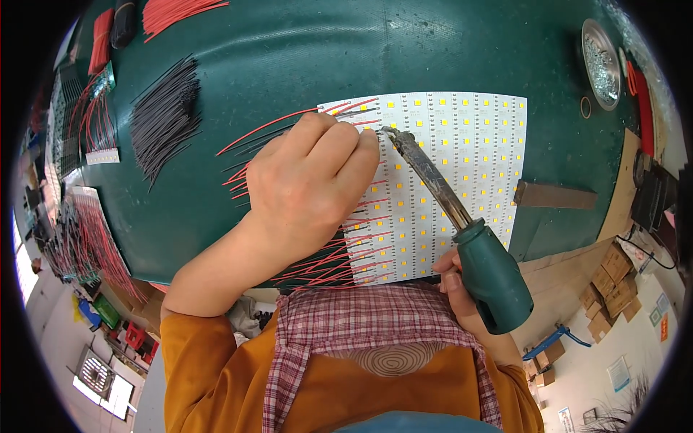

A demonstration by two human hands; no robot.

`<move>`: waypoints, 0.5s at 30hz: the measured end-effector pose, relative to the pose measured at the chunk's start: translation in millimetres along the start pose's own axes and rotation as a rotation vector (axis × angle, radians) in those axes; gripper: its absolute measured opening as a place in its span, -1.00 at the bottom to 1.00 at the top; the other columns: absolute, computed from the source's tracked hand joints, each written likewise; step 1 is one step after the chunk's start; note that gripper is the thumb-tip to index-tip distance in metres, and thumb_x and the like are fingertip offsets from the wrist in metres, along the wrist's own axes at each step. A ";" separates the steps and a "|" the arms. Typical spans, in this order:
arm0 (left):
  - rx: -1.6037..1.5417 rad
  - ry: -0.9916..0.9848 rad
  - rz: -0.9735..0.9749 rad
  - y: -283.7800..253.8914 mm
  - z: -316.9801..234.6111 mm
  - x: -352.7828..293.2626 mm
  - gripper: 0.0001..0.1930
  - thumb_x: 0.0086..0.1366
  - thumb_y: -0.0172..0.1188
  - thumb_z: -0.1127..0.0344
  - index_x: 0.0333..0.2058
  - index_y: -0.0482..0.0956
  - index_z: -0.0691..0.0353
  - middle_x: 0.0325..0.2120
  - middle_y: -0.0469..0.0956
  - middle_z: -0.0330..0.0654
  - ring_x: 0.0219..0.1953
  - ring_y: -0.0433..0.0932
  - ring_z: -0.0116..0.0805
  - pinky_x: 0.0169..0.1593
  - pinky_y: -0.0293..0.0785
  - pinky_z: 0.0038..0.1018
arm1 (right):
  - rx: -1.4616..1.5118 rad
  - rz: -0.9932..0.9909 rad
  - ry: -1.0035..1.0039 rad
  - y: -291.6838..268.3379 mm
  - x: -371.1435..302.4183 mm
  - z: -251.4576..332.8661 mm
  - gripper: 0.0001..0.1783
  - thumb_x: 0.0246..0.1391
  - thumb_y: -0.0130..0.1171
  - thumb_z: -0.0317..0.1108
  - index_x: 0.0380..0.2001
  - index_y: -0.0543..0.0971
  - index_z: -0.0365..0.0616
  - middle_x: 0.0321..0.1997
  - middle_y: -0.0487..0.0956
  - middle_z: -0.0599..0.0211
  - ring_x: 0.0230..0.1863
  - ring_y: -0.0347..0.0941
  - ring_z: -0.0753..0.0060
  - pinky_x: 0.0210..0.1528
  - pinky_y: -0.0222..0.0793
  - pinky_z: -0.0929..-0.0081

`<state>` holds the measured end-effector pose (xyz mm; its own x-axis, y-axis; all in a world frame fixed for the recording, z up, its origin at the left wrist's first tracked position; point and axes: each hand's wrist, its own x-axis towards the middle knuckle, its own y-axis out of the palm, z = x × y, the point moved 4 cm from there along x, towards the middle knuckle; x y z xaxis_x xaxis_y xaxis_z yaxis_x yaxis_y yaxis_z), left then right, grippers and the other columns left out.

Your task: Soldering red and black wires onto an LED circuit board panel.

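My right hand (453, 280) grips a soldering iron (494, 270) by its green handle, which hides part of the fingers. The iron's dark, worn tip rests at the upper left of a white LED board (498, 155) set with rows of yellow squares. Beside that tip, my left hand (310, 177) is closed in a pinch over the board's left side. A dark wire end seems to show at its fingertips; the palm side is hidden. Red wires (368, 221) and black ones stick out along the board's left edge, several ending on its pads.
A pile of black wires (167, 115) and a bundle of red wires (180, 14) lie on the green mat (289, 58). Wired boards (94, 238) stand at the left edge. A brown bar (556, 195) touches the board's right side. A metal dish (601, 65) is far right.
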<state>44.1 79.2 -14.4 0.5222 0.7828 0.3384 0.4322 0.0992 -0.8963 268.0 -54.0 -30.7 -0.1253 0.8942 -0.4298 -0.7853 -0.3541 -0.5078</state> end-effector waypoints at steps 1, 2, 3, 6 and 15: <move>0.000 0.004 -0.007 0.3 -0.5 0.3 -0.69 -0.12 0.29 0.52 -0.29 0.69 0.29 -0.45 0.55 -0.24 -0.34 0.60 -0.26 -0.31 0.57 -0.42 | -0.013 0.022 0.027 2.0 -3.1 -6.8 -0.62 -0.15 0.35 -0.44 -0.16 0.68 0.07 -0.16 0.64 0.26 -0.25 0.56 0.14 -0.28 0.51 0.27; -0.001 0.005 -0.008 0.5 -1.0 0.5 -0.69 -0.12 0.29 0.52 -0.29 0.69 0.29 -0.45 0.55 -0.24 -0.34 0.60 -0.26 -0.31 0.57 -0.42 | -0.027 0.043 0.055 3.3 -5.2 -10.7 -0.61 -0.16 0.35 -0.44 -0.15 0.66 0.07 -0.17 0.64 0.25 -0.26 0.56 0.14 -0.30 0.50 0.27; 0.001 0.005 -0.009 0.6 -1.5 0.7 -0.69 -0.12 0.29 0.52 -0.29 0.69 0.29 -0.45 0.55 -0.24 -0.34 0.60 -0.26 -0.31 0.57 -0.42 | -0.028 0.042 0.055 2.5 -5.0 -9.8 -0.61 -0.16 0.35 -0.44 -0.15 0.66 0.07 -0.17 0.64 0.25 -0.26 0.56 0.14 -0.30 0.50 0.27; 0.006 0.006 -0.014 0.7 -2.3 0.3 -0.69 -0.12 0.29 0.51 -0.29 0.69 0.28 -0.45 0.55 -0.24 -0.34 0.60 -0.26 -0.31 0.57 -0.42 | -0.060 0.035 0.004 -0.6 -1.0 0.7 -0.65 -0.10 0.33 -0.45 -0.15 0.64 0.01 -0.23 0.63 0.23 -0.28 0.56 0.14 -0.31 0.49 0.28; 0.051 0.010 -0.011 4.0 0.4 -0.3 -0.73 -0.09 0.31 0.49 -0.31 0.69 0.23 -0.44 0.56 -0.27 -0.35 0.58 -0.29 -0.33 0.55 -0.44 | 0.200 0.011 -0.051 -5.4 2.6 10.0 -0.79 0.09 0.19 -0.55 -0.17 0.60 -0.19 -0.26 0.67 0.25 -0.28 0.59 0.31 -0.26 0.49 0.38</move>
<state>45.3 79.6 -18.3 0.5252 0.7752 0.3509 0.3998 0.1391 -0.9060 265.9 -47.1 -21.6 -0.1610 0.9052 -0.3934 -0.8878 -0.3070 -0.3430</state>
